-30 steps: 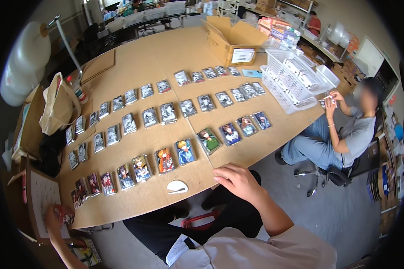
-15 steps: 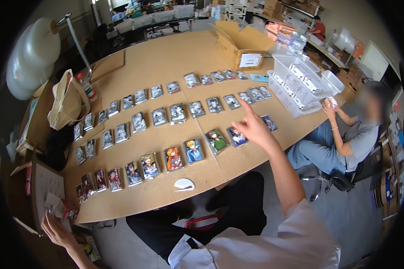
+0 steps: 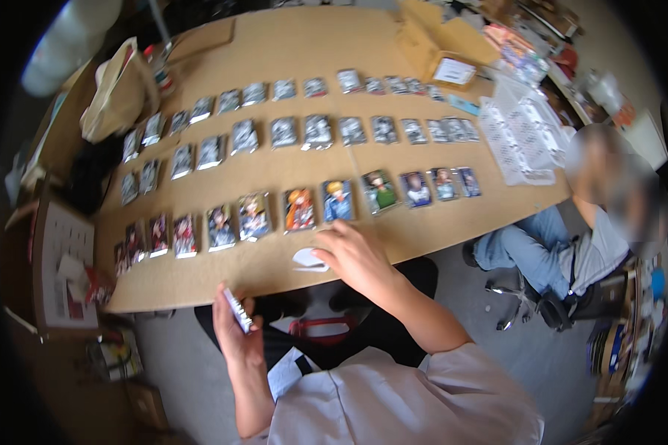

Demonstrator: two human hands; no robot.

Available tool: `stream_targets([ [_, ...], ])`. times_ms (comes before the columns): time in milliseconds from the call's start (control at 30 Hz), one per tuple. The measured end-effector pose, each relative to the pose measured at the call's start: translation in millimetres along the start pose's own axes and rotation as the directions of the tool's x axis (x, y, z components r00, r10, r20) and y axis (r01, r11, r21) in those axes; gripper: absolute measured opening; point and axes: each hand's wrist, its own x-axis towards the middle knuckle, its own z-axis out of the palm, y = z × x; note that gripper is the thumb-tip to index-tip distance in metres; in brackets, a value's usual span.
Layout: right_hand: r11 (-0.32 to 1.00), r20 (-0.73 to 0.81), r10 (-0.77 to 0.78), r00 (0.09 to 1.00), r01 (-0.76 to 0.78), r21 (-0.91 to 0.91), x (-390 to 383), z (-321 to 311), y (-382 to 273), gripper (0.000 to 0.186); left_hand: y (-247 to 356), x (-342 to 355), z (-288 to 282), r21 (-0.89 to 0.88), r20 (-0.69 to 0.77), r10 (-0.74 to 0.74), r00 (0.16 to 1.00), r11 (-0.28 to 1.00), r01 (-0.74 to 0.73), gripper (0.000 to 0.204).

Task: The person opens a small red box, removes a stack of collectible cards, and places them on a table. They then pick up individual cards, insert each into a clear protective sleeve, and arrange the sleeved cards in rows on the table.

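My left hand, below the table's front edge, grips a thin pack edge-on, white and shiny along its side. My right hand is open, palm down, its fingers over the table beside a small white rounded tool. Just beyond my fingers lie wrapped card packs with coloured illustrated figures, such as the blue one and the orange one, in a long front row. Two rows of grey-looking packs lie behind them.
Stacked white baskets and an open carton stand at the back right. A cloth bag and bottle are at the back left, with a board-fronted box at near left. A co-worker sits to the right.
My left hand has come from the box at far left to in front of me, now with a pack in it. My right hand rose over the front row, then came down toward the white tool.
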Motion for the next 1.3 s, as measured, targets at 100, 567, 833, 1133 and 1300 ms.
stream_targets([
  [100, 0.995, -0.083, 0.095, 0.992, -0.094, 0.022, -11.6, 19.4, -8.9, 0.041, -8.9, -11.1, 15.1, 0.113, 0.038, -0.068, 0.997, 0.992, 0.063, 0.05],
  [567, 0.701, 0.042, 0.355, 0.934, -0.295, 0.65, -38.3, 47.7, -17.4, 0.025, -26.5, 17.6, 57.5, 0.094, 0.086, 0.035, 0.996, 0.995, -0.043, 0.032],
  [833, 0.335, 0.159, 0.419, 0.894, -0.315, 0.888, -59.7, 11.9, -31.7, 0.021, -27.1, 11.9, 49.5, 0.326, 0.267, -0.056, 0.962, 0.945, -0.036, 0.03],
  [1133, 0.403, 0.161, 0.403, 0.901, -0.332, 0.853, -62.4, -0.4, -34.5, 0.02, -20.4, 4.0, 49.4, 0.367, 0.318, -0.098, 0.943, 0.93, -0.027, 0.03],
  [1300, 0.406, 0.159, 0.392, 0.906, -0.326, 0.854, -61.6, -1.5, -35.3, 0.019, -17.2, -0.2, 49.3, 0.428, 0.351, -0.138, 0.926, 0.904, -0.028, 0.032],
])
